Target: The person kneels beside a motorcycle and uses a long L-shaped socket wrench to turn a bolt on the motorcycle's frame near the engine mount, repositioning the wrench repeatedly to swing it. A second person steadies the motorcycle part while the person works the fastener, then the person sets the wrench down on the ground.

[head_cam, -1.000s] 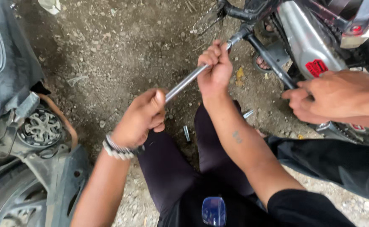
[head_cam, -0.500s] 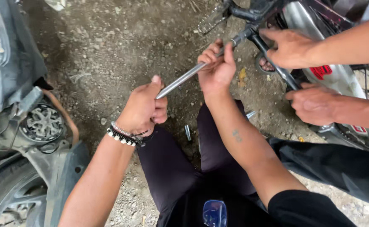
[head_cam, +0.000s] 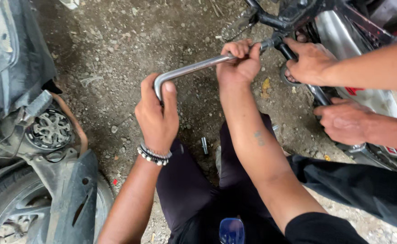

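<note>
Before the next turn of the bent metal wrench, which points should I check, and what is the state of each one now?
1. Left hand grips the bent handle end of the shiny L-shaped metal wrench: ok.
2. Right hand wraps the shaft: ok.
3. Socket end seated on the motorcycle fitting: cannot tell, hidden.
4. Another person's upper hand lies very near the wrench tip: not ok.
5. Small dark socket lies loose on the gravel ground between the knees: ok.

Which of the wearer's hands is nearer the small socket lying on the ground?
Left. The left hand grips the wrench bend just above the socket; the right hand is farther up the shaft.
</note>
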{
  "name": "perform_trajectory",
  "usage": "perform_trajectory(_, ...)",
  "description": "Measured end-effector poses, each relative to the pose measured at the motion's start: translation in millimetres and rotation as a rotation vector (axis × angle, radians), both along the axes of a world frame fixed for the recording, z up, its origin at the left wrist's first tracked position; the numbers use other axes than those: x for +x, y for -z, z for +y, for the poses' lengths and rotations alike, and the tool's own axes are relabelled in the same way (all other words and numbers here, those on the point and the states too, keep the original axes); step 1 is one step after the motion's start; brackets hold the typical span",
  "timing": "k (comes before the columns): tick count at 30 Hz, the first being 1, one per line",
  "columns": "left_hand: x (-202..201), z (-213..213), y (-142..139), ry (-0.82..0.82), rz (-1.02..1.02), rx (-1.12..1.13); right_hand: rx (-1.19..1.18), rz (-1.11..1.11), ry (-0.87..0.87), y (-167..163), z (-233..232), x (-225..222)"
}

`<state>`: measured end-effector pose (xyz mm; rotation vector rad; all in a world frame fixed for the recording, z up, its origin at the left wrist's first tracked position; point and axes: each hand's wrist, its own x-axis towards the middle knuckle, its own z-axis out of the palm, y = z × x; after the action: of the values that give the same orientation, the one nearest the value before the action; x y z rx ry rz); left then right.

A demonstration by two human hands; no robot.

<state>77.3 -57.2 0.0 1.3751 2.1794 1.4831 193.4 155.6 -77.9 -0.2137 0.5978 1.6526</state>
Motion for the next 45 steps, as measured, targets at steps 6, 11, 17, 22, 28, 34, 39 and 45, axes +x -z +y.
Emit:
perform_trajectory(6,-2.1,-5.5,-37.7,0.113,0.335,-0.125,0.042,-0.098,-0.152,18.8,12.3,22.6)
perform_trajectory(11,4.6,-8.7,-33.4,0.214,0.737,-0.064,0.104,0.135,-0.112,22.5,12.0,30.5)
perform_trajectory(17,-35.9,19.7,-42.1,0.752,0.294,0.414,0.075,0.202,-0.117,14.2,16.0,37.6)
perform_trajectory(22,-37.4,55.5,-43.7,1.125,-0.512,0.455,0.066,0.216,-0.135,15.0,13.3,45.8)
perform_trajectory(28,-4.9,46.7,-42.9,0.962,-0.541,0.557,0.179,0.247,-0.245,12.6,5.3,57.5)
perform_trajectory(34,20.6,70.3,12.9,0.225,-0.968,1.086,0.097,-0.086,-0.171,-13.4,-9.8,31.3)
perform_trajectory(39,2.0,55.9,48.7,-0.018,-1.28,1.067,-0.016,-0.41,-0.157,-23.0,-21.5,9.5)
perform_trajectory(45,2.8,-21.9,-9.4,0.373,-0.148,0.192,0.196,-0.335,-0.212,15.9,-13.8,33.0)
